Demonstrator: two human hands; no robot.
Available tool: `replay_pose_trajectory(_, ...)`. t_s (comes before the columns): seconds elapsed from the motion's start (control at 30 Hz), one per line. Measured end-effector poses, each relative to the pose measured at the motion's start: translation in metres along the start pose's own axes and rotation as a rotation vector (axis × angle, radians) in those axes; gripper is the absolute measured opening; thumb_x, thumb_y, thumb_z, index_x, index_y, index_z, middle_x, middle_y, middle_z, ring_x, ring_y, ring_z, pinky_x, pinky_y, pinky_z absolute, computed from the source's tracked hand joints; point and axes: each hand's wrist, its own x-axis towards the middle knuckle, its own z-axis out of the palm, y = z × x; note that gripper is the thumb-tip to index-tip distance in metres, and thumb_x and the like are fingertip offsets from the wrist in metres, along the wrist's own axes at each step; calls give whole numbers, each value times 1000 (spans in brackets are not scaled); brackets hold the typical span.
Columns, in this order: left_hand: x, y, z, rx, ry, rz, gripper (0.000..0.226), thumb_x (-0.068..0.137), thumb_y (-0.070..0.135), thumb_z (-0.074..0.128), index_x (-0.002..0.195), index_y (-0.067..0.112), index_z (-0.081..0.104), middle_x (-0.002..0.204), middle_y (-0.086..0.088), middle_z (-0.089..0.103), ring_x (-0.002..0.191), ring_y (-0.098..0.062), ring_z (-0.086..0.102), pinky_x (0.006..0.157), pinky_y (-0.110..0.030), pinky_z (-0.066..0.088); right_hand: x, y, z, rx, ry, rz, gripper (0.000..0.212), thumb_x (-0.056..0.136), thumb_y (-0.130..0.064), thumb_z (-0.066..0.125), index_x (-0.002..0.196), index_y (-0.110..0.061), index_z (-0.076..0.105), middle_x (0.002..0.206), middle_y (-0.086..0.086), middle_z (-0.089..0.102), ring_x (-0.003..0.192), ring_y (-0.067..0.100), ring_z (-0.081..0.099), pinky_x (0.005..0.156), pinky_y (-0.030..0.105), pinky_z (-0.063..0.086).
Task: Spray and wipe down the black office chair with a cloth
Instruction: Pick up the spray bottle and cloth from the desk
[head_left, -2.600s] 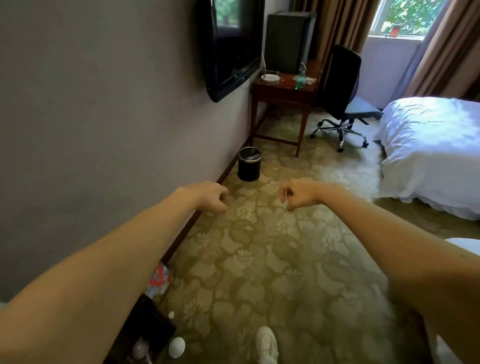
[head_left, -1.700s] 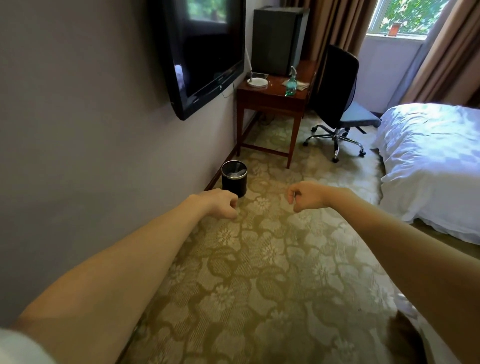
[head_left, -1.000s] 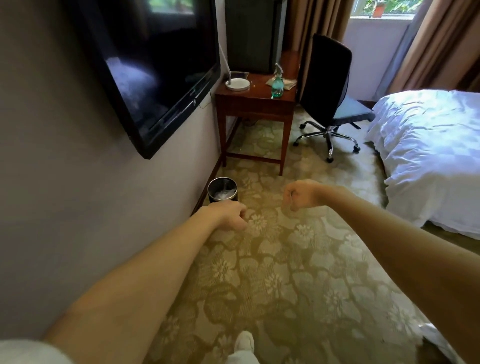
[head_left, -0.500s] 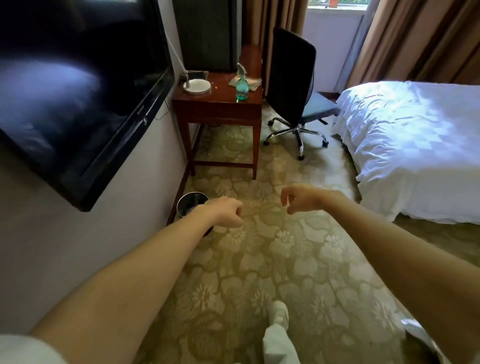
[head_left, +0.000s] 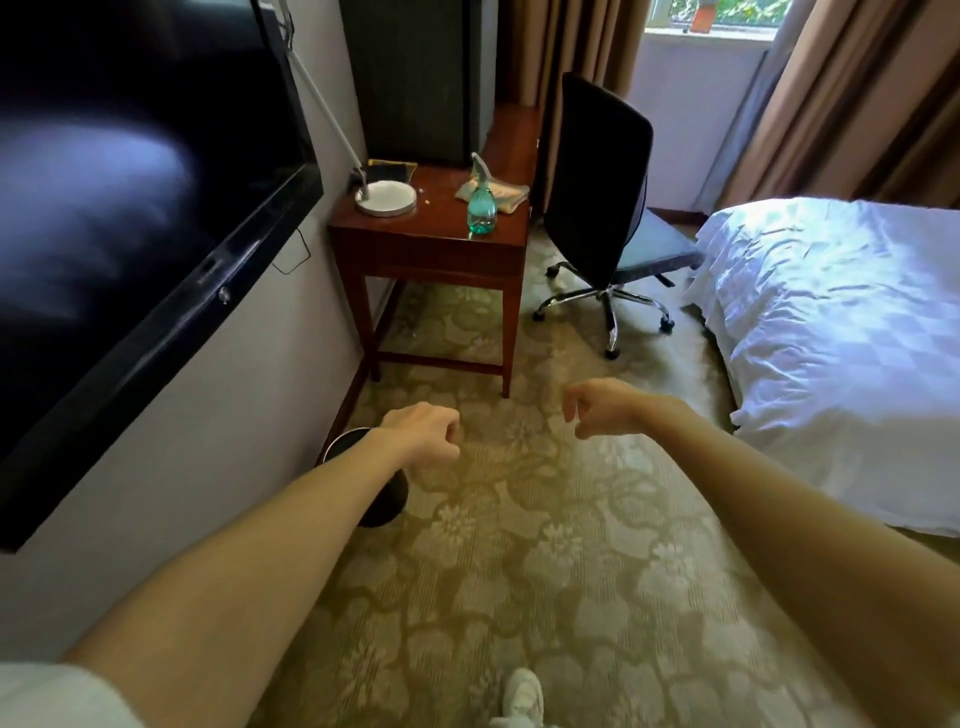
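Prob. hotel rm: bed (head_left: 831, 332), wall TV (head_left: 130, 208), desk (head_left: 431, 234), curtains (head_left: 841, 93).

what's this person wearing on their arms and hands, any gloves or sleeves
No gloves: the left hand and the right hand are bare, with no watch, ring or bracelet visible. Both forearms are uncovered. A white short sleeve shows at the left upper arm.

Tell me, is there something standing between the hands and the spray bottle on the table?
Nothing visible does. The left hand and right hand hang empty above open carpet, and the spray bottle stands near the table's front edge, the cloth behind it.
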Motion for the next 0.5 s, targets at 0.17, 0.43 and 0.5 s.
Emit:
replay_pose_trajectory(0.17,55,1,-30,-13,43,-13,9,84,31,52,91,25,52,97,5,57,88,-17,53,66,-31,38,52,29,-38,-53,1,1,31,83,-16,67,113,-15,58,99,-1,52,92,18,50,78,30,46)
replay_pose_trajectory(0.43,147,-19,-56,-27,14,-20,10,83,29,52,93,24,52,92,5,57,80,-15,53,59,-29,34,146,55,-73,-59,-38,-16,27,83,-16,61,110,-17,59,110,3,60,103,23,56,83,33,48)
replay_pose_trajectory(0.5,178,-29,-65,-19,0,-15,11,83,29,52,93,25,52,93,5,57,81,-15,53,60,-28,35,172,61,-82,-93,-65,-8,30,85,-18,60,114,-15,58,117,7,60,106,25,55,86,34,48)
